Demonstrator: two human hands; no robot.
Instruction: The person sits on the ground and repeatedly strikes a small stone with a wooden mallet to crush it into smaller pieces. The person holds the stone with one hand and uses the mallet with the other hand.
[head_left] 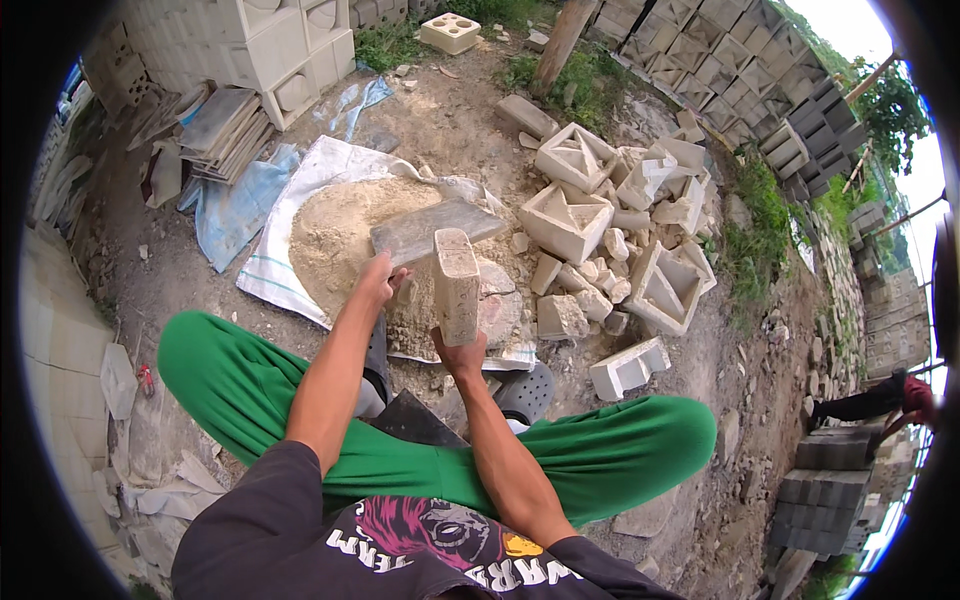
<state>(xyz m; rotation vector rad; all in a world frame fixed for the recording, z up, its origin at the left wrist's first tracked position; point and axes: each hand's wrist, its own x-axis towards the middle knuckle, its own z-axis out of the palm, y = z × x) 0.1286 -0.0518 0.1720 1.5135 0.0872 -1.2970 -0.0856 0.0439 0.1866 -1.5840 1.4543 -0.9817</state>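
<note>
My right hand (460, 352) is closed round the lower end of an oblong pale concrete block (457, 285), held up over the sandy heap. To its left, my left hand (378, 278) grips the near corner of a flat grey slab (436, 228), tilted above the same heap. Below both lies a white woven sack (275, 262), spread out and covered with pale sandy crumbs (335, 225). Partly hidden behind the concrete block is a rounded pinkish stone (500, 305). Between my feet, a dark flat plate (415, 420) lies on the ground.
Broken hollow concrete blocks (568, 222) and rubble are piled to the right of the sack. At far left stand stacked thin boards (225, 130) beside a blue sheet (235, 215). Block walls (715, 60) rise behind. Another person (880, 402) is at the right edge near grey blocks.
</note>
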